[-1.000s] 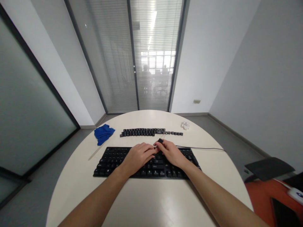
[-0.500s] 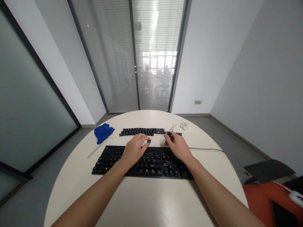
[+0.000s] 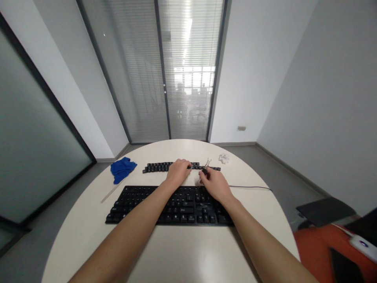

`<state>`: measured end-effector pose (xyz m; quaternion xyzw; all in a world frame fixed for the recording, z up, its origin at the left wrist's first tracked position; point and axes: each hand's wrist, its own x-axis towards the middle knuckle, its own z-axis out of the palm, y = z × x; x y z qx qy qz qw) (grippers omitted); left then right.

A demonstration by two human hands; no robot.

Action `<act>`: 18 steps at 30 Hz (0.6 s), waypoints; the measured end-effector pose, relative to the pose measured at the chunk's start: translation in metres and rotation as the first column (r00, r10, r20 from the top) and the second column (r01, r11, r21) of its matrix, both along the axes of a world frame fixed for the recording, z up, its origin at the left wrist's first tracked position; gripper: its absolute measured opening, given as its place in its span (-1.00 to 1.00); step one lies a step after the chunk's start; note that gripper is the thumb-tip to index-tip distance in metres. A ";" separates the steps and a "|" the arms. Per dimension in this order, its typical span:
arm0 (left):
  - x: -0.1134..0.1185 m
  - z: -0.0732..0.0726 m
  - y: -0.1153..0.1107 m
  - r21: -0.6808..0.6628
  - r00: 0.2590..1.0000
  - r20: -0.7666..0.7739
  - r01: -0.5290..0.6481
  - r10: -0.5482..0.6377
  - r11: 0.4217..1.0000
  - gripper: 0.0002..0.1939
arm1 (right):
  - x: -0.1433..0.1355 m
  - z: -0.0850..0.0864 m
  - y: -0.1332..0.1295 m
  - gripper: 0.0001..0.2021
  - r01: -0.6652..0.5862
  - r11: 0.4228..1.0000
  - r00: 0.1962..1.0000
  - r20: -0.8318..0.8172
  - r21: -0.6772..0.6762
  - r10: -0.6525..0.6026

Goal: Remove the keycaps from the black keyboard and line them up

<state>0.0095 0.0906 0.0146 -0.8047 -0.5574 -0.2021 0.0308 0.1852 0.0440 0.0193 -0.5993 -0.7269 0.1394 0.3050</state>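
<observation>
A black keyboard (image 3: 179, 219) lies across the table, partly hidden under my forearms. Behind it, rows of loose black keycaps (image 3: 157, 168) are lined up. My left hand (image 3: 177, 173) reaches over these rows, its fingers curled and pinched at a dark keycap (image 3: 189, 168) that is partly hidden by the fingertips. Just right of it, above the back edge of the keyboard, my right hand (image 3: 217, 182) is closed on a small black piece with thin metal wires, which looks like a keycap puller (image 3: 205, 171).
A crumpled blue cloth (image 3: 123, 169) lies at the left, with a thin pale stick (image 3: 111, 193) by it. Crumpled white tissue (image 3: 224, 158) is at the back right. The keyboard's cable (image 3: 250, 187) runs off the right of the round table (image 3: 188, 253). An orange chair (image 3: 316, 245) stands at the right.
My left hand has moved forward from above the keyboard to the keycap rows, bringing a keycap there. My right hand keeps its hold. The whole view has shifted slightly.
</observation>
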 end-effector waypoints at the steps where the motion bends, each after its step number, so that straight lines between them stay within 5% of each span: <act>1: 0.002 -0.003 0.003 0.001 1.000 -0.003 -0.006 0.006 1.000 -0.86 | 0.000 0.000 0.000 -0.72 -0.001 1.000 1.000 0.005 -0.003 0.001; 18: -0.002 -0.027 0.013 0.031 0.999 0.027 -0.042 0.041 0.999 -0.85 | 0.000 0.004 -0.001 -0.72 0.007 1.000 1.000 0.027 -0.004 -0.006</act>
